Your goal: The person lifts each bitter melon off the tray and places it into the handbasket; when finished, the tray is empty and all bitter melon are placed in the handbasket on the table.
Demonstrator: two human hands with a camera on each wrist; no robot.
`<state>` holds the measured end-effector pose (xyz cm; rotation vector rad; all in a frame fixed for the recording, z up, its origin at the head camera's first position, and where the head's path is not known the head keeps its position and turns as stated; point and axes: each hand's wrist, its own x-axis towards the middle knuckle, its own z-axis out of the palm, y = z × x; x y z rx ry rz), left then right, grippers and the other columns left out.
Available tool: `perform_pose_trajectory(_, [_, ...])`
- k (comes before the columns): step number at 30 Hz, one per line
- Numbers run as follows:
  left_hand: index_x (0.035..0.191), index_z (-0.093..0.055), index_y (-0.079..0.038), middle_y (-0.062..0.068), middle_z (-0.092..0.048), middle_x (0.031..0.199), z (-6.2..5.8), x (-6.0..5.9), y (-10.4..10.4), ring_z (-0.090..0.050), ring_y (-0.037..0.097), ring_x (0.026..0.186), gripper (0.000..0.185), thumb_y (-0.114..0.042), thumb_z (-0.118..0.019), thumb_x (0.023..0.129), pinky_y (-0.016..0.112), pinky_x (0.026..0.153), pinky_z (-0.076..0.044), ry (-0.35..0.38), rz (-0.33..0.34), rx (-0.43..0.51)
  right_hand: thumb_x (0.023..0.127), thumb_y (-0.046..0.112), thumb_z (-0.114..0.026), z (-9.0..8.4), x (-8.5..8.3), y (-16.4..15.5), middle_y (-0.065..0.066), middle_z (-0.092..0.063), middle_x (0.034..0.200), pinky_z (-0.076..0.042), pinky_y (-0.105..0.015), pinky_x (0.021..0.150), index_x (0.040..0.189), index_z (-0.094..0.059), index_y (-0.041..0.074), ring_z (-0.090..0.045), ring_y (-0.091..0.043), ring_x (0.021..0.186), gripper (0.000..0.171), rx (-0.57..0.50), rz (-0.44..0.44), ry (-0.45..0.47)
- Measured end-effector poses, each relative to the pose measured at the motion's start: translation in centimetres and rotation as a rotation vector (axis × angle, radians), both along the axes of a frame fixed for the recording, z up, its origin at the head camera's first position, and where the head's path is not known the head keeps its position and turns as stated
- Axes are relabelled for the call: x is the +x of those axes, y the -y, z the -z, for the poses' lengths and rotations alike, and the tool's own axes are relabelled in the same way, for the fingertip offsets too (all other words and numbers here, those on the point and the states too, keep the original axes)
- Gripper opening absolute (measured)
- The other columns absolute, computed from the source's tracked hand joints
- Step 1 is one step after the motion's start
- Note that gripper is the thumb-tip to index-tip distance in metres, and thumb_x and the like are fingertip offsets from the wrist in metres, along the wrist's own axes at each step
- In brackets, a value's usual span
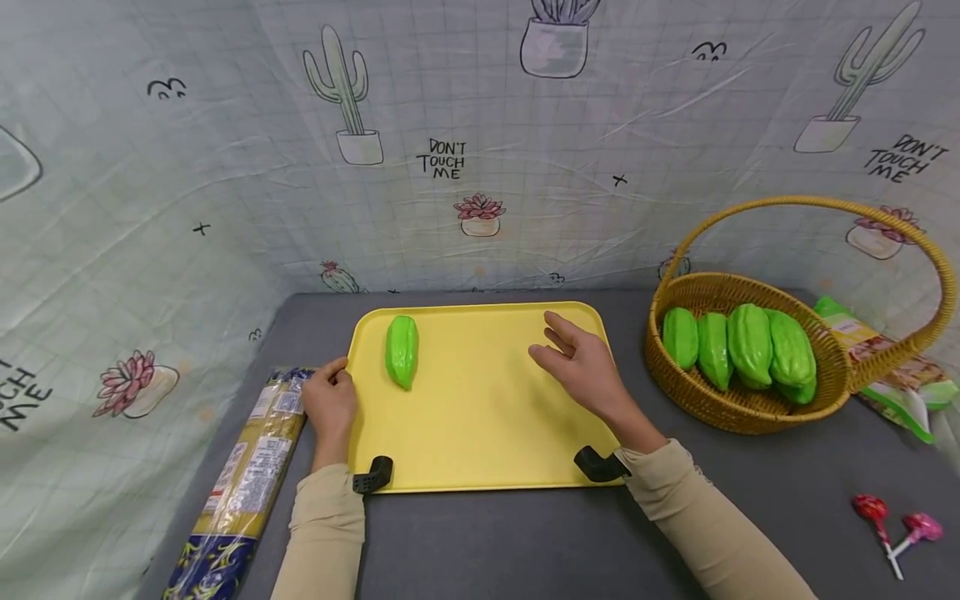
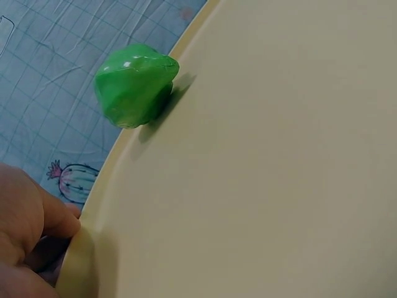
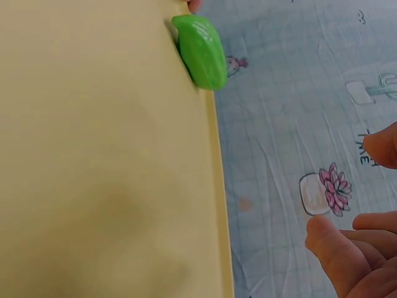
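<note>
Left hand [image 1: 330,402] holding yellow tray [image 1: 480,433] edge, fingers curled on rim, right hand [image 1: 581,364] hovering, fingers spread, one green fruit [image 1: 402,350] on tray, four in basket [image 1: 750,408], two lollipops [image 1: 892,525]

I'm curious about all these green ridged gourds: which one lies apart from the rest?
The lone green ridged gourd on the yellow plastic tray, near the left hand; the others are piled in the wicker basket.

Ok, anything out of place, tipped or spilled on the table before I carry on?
Nothing stands out. One green gourd lies flat on the yellow tray; the rest sit inside the wicker basket. The left hand holds the tray's left edge, and the right hand hovers open over it. Nothing is spilled or damaged.
</note>
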<state>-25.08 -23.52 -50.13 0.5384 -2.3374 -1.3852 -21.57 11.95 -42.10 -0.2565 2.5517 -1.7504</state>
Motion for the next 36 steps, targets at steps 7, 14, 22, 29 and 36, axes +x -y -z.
perform_pose_trajectory(7, [0.129, -0.068, 0.005, 0.028, -0.067, 0.129, -0.2, 0.0, -0.1, -0.065, 0.044, 0.11, 0.036, -0.005, -0.045, 0.103, 0.049, 0.088, -0.052, -0.002, -0.013, 0.002, 0.101, 0.027, -0.064, 0.3, -0.1, 1.6, -0.014, -0.029, 0.168, -0.045, -0.049, 0.112, 0.161, -0.03, 0.006, -0.037, -0.033, 0.152, 0.072, -0.015, -0.03, -0.003])
perform_pose_trajectory(14, [0.129, -0.068, 0.005, 0.029, -0.066, 0.129, -0.3, 0.0, -0.2, -0.065, 0.045, 0.111, 0.036, -0.005, -0.045, 0.104, 0.051, 0.09, -0.052, -0.001, -0.016, 0.015, 0.101, 0.027, -0.065, 0.7, -0.3, 3.0, -0.012, -0.028, 0.169, -0.045, -0.047, 0.113, 0.161, -0.029, 0.005, -0.036, -0.032, 0.152, 0.074, -0.032, -0.065, 0.018])
perform_pose_trajectory(22, [0.13, -0.068, 0.005, 0.028, -0.066, 0.131, -0.3, 0.0, -0.2, -0.065, 0.044, 0.111, 0.036, -0.006, -0.045, 0.104, 0.05, 0.09, -0.052, 0.004, -0.008, 0.016, 0.101, 0.027, -0.064, 1.0, -0.4, 4.5, -0.011, -0.026, 0.169, -0.044, -0.044, 0.114, 0.161, -0.028, 0.006, -0.035, -0.032, 0.153, 0.073, -0.072, -0.103, 0.041])
perform_pose_trajectory(29, [0.129, -0.068, 0.005, 0.028, -0.066, 0.131, -0.3, 0.0, -0.2, -0.065, 0.044, 0.111, 0.036, -0.006, -0.044, 0.104, 0.049, 0.088, -0.051, 0.003, -0.005, 0.014, 0.1, 0.028, -0.065, 1.2, -0.6, 5.9, -0.009, -0.028, 0.169, -0.046, -0.043, 0.112, 0.161, -0.03, 0.009, -0.037, -0.029, 0.152, 0.073, -0.068, -0.107, 0.055])
perform_pose_trajectory(36, [0.128, -0.069, 0.005, 0.028, -0.067, 0.128, -0.2, -0.1, 0.0, -0.066, 0.044, 0.109, 0.036, -0.006, -0.045, 0.103, 0.049, 0.087, -0.052, -0.003, -0.012, -0.001, 0.1, 0.029, -0.066, 1.2, -0.7, 7.1, -0.008, -0.03, 0.168, -0.045, -0.044, 0.112, 0.161, -0.03, 0.009, -0.037, -0.028, 0.152, 0.074, -0.068, -0.109, 0.071])
